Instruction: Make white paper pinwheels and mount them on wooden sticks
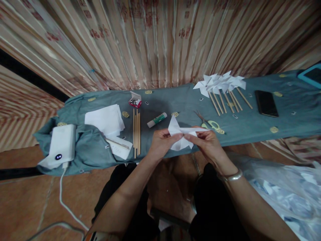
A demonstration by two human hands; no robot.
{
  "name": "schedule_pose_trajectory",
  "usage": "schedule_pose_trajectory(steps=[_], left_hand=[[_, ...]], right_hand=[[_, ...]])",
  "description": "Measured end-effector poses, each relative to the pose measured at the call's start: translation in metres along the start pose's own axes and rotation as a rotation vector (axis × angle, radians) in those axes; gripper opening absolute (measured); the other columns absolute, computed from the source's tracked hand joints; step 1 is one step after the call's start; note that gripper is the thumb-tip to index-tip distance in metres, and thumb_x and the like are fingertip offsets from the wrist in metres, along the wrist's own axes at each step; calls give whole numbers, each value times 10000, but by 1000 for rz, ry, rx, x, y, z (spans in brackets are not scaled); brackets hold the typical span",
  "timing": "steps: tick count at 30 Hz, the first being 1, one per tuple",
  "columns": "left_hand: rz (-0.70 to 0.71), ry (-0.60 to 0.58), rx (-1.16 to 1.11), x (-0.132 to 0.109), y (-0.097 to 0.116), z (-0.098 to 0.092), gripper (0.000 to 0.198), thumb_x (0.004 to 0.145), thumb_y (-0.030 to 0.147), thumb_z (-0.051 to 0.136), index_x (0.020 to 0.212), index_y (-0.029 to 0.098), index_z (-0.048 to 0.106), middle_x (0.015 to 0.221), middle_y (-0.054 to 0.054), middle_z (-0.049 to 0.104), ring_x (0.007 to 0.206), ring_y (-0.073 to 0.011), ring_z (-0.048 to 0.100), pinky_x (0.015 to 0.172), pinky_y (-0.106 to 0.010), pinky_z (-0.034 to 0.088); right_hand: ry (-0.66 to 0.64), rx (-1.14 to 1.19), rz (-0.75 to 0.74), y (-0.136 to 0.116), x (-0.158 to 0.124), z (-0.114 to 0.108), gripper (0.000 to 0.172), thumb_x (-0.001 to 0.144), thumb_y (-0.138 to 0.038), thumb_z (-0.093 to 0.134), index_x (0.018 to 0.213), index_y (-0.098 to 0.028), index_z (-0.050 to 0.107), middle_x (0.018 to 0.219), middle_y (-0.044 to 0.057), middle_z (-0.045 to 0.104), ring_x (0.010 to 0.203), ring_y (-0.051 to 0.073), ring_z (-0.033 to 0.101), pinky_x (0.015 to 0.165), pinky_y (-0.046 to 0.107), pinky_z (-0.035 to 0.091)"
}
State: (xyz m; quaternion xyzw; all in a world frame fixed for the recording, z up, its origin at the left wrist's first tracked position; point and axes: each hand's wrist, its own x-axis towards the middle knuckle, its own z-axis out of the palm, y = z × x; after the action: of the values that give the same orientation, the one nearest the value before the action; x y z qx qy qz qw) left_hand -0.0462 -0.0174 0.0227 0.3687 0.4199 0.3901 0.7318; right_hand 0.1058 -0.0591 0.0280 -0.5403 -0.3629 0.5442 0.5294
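Between my two hands, over the front edge of the cloth-covered table, is a white paper pinwheel (181, 144) with its blades folded out. My left hand (162, 142) grips its left side, the thumb pressed near the centre. On the other side my right hand (204, 140) pinches it, thumb also close to the middle. The fingertips behind the paper are hidden. Just beyond my hands lie a glue stick (157, 119) and a pair of scissors (208, 122) with green handles.
Several wooden sticks (136, 134) lie left of the glue stick, below a small red box of pins (135, 100). Paper sheets (105, 120) and a white power bank (62, 142) are farther left. Finished pinwheels (220, 83) on sticks and a phone (266, 103) lie right.
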Motion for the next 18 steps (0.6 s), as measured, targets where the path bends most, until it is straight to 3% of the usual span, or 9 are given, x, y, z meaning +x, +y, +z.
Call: schedule_pose_trajectory(steps=[7, 18], left_hand=[[9, -57, -7, -2, 1, -1, 375, 448, 344, 909, 713, 138, 743, 683, -16, 722, 593, -125, 615, 617, -252, 484], [21, -47, -2, 2, -4, 2, 354, 429, 316, 901, 680, 141, 723, 653, -3, 704, 572, -115, 589, 593, -243, 470]], right_hand=[[-13, -41, -42, -2, 1, -3, 218, 588, -364, 873, 707, -234, 745, 611, -42, 693, 542, 109, 592, 537, 230, 471], [24, -22, 32, 5, -1, -3, 260, 567, -429, 877, 671, -227, 751, 642, -10, 735, 536, 125, 610, 520, 246, 486]])
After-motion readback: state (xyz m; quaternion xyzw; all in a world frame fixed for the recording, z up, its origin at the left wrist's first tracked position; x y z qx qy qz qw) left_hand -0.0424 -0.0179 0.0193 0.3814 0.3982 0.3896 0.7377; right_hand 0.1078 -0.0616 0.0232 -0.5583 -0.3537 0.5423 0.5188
